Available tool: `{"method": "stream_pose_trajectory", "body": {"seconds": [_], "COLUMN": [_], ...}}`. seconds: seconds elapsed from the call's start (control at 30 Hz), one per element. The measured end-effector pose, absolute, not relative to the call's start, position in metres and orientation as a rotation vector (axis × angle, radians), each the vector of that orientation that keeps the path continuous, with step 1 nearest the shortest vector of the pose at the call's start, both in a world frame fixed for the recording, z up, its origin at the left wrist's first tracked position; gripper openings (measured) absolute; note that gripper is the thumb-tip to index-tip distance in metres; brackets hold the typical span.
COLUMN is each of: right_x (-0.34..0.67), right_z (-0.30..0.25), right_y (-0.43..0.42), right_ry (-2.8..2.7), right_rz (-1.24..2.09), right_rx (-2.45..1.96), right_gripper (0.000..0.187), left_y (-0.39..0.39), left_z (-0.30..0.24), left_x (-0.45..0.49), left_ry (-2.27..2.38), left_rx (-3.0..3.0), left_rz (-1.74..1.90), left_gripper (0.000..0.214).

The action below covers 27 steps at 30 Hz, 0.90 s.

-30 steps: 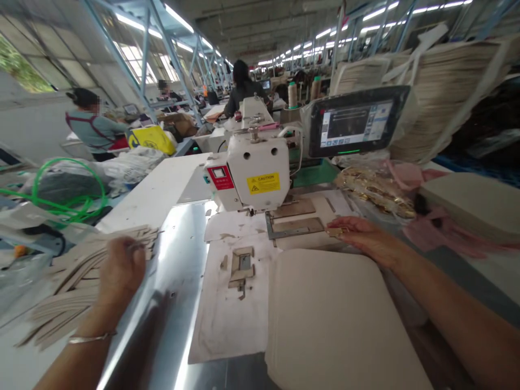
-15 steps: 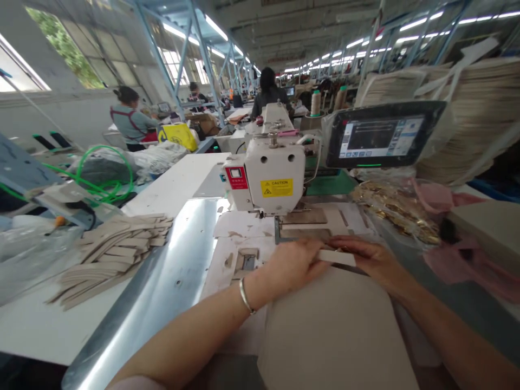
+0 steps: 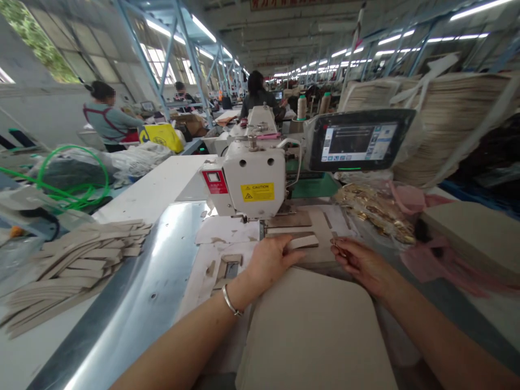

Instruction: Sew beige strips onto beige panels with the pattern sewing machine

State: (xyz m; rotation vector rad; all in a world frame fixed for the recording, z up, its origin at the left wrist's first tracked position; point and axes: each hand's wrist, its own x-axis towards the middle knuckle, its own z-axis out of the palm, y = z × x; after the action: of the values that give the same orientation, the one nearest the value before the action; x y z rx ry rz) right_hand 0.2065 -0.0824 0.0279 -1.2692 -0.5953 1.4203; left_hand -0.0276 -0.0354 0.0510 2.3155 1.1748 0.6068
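Observation:
My left hand (image 3: 271,259) rests on the machine bed, its fingers pressing a beige strip (image 3: 301,241) onto the template plate (image 3: 320,227) just in front of the white sewing machine head (image 3: 247,184). To its right, my right hand (image 3: 357,261) lies with fingers curled around a small metal piece (image 3: 337,240) at the plate's edge. A stack of beige panels (image 3: 317,330) lies directly below both hands.
A pile of beige strips (image 3: 77,260) sits at the left on the white table. A touchscreen (image 3: 359,141) stands at the right behind a bag of gold hardware (image 3: 376,206) and pink cloth (image 3: 439,254). Other people work at stations farther back.
My left hand came from the strip pile at the left with a strip and now presses it onto the plate under the machine. My right hand stayed near the plate's right edge.

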Motion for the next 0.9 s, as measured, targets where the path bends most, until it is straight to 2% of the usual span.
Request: {"method": "stream_pose_trajectory", "body": {"seconds": [0.33, 0.57, 0.8, 0.9], "right_x": [0.189, 0.186, 0.185, 0.179], "right_z": [0.037, 0.039, 0.038, 0.040], "right_y": [-0.087, -0.083, -0.087, -0.093], "right_ry": [-0.937, -1.357, -1.821, -1.938], "right_rz": [1.337, 1.196, 0.621, 0.513], "right_rx": [-1.510, -1.645, -1.683, -1.616], "right_gripper": [0.032, 0.031, 0.034, 0.035], "left_y": [-0.040, -0.040, -0.044, -0.046], "left_z": [0.051, 0.053, 0.045, 0.043], "left_x": [-0.017, -0.014, -0.008, -0.003], "left_ry": [1.067, 1.025, 1.015, 1.060], "left_rx": [2.789, 2.968, 3.009, 2.906], "left_rz": [0.659, 0.696, 0.661, 0.636], "left_gripper": [0.040, 0.024, 0.012, 0.013]}}
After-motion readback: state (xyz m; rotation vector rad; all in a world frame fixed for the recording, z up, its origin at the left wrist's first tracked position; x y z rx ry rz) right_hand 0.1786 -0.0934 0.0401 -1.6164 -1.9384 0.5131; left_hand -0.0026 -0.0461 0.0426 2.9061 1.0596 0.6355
